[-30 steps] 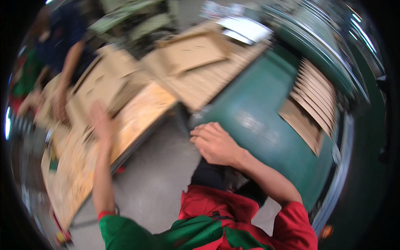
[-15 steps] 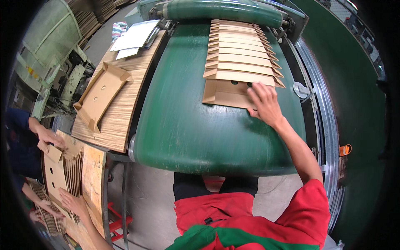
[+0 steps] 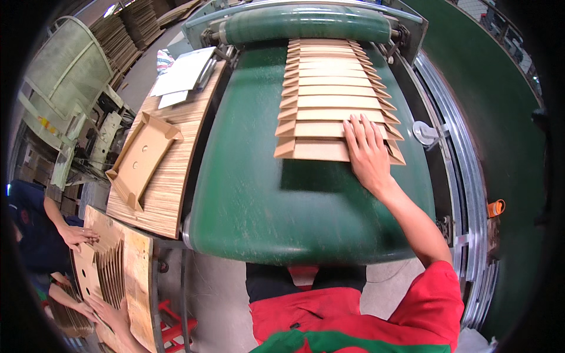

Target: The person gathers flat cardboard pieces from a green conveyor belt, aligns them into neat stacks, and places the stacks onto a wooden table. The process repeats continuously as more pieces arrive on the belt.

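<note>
My right hand (image 3: 368, 152) lies over the near end of a row of folded brown cardboard trays (image 3: 336, 100) on a green conveyor belt (image 3: 247, 176). Its fingers stretch forward, flat on the nearest trays, which overlap one another like shingles. At lower left, my left hand (image 3: 110, 313) rests with fingers extended against the near end of a cardboard tray with dark round holes (image 3: 87, 272). This tray leans at the side of a stack of folded cardboard (image 3: 112, 267). The thumb's contact is unclear.
A co-worker's hand (image 3: 79, 235) touches the stack's far end. On a wooden side table (image 3: 187, 138) lie an open cardboard tray (image 3: 141, 159) and white sheets (image 3: 182, 70). A green roller (image 3: 306, 25) spans the belt's far end. Metal rails (image 3: 456, 153) run along the right.
The nearest tray's holed base, visible before, is now covered from view. My right hand has shifted from its right corner onto the row's front flaps. The camera view has also shifted slightly.
</note>
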A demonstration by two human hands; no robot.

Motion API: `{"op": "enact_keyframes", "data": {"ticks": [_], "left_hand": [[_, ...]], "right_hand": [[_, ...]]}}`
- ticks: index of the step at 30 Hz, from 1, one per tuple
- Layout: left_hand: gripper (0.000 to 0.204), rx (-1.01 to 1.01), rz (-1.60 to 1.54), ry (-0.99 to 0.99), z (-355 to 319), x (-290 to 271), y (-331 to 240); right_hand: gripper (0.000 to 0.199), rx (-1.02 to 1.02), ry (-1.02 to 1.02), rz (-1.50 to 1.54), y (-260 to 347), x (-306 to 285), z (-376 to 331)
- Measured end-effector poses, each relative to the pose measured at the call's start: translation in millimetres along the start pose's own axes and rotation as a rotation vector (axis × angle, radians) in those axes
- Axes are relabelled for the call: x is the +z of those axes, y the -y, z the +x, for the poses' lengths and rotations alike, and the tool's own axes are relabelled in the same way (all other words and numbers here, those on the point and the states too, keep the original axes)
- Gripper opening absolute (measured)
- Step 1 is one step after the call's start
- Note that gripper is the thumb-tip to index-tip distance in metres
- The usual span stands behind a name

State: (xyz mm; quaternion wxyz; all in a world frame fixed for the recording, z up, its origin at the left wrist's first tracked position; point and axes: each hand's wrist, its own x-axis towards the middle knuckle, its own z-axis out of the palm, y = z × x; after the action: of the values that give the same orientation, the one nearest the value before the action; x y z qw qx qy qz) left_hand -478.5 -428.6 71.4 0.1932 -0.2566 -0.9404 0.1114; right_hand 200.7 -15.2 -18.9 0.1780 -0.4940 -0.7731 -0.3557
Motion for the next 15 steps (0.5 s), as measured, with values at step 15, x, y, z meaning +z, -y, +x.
{"op": "enact_keyframes", "data": {"ticks": [15], "left_hand": [[0.069,1.377,-1.266,-0.046,-152,-145,-491]], "right_hand": [[0.038,0.157,-0.193,0.105,-23,110,63]]}}
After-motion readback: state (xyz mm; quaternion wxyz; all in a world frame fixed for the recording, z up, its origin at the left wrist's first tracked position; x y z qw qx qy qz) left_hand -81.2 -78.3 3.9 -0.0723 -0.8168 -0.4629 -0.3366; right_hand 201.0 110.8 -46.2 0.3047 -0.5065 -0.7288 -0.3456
